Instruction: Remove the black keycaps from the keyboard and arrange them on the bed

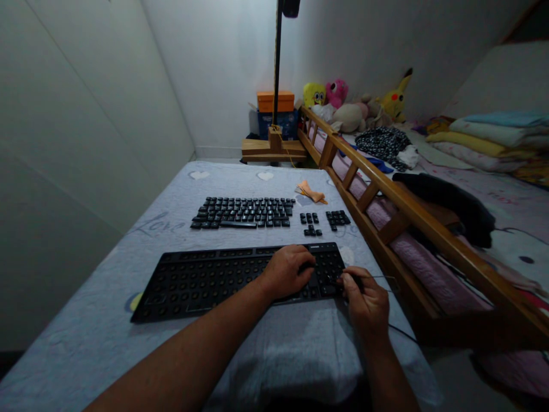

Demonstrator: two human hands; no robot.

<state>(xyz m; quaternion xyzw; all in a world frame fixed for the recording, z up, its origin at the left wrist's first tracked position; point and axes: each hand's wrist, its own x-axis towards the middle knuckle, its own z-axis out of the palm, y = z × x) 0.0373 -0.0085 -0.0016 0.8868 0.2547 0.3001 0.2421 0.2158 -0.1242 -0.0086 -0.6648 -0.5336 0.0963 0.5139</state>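
Note:
A black keyboard [206,280] lies on the cloth-covered table, with most of its keycaps off and bare key posts showing. Over its right part rests my left hand [289,272], fingers curled down and tips hidden. My right hand [364,297] is at the keyboard's lower right corner, closed on a thin wire tool [384,277] that looks like a keycap puller. A few dark keycaps [329,289] seem to sit near its fingertips. Beyond the keyboard, loose black keycaps [244,212] lie in rows, with smaller groups of keycaps [309,218] and number-pad keycaps [338,218] to the right.
An orange cloth [311,191] lies at the table's far right. A wooden bed rail [377,189] runs along the right side, with bedding and plush toys behind it. At the back, a pole on a wooden stand [274,146] rises beside stacked boxes [274,102]. A cable [403,333] trails off the right edge.

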